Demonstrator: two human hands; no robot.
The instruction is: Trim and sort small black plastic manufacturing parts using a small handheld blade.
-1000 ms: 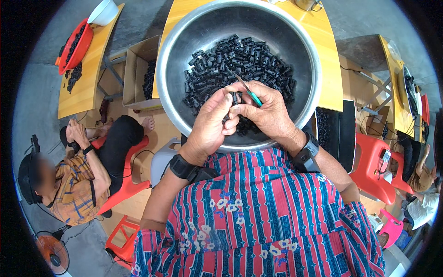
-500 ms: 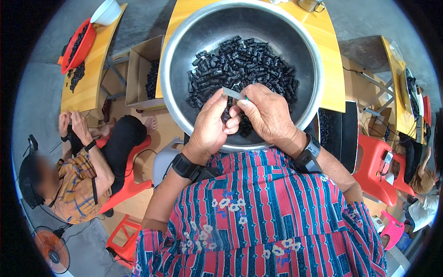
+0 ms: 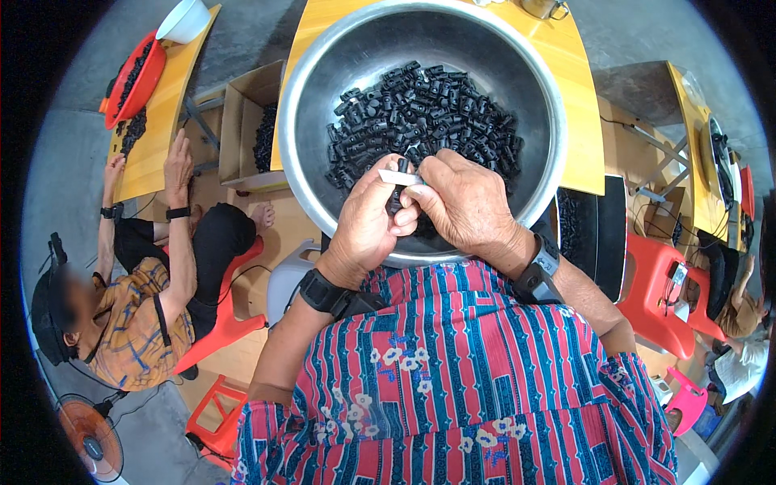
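Observation:
A small black plastic part [image 3: 402, 165] is pinched in the fingers of my left hand [image 3: 365, 217], over the near side of a large metal basin [image 3: 301, 153]. My right hand [image 3: 470, 204] is closed on a small knife [image 3: 396, 177]. Its short pale blade lies across the black part, pointing left, and its handle is mostly hidden in my fingers. Both hands are close together, the right thumb by the left fingertips. Beyond them in the basin lies a heap of similar black plastic parts [image 3: 424, 113].
The basin stands on a yellow wooden table [image 3: 584, 145], with a metal cup [image 3: 546, 8] at its far edge. On the left are a cardboard box [image 3: 234, 149], a seated co-worker [image 3: 149, 315] and a red basin [image 3: 153, 81]. A red stool [image 3: 651, 279] stands at right.
The knife blade has moved left and down, now crossing the black part, which shows more clearly. The co-worker on the left has spread both hands apart toward their table.

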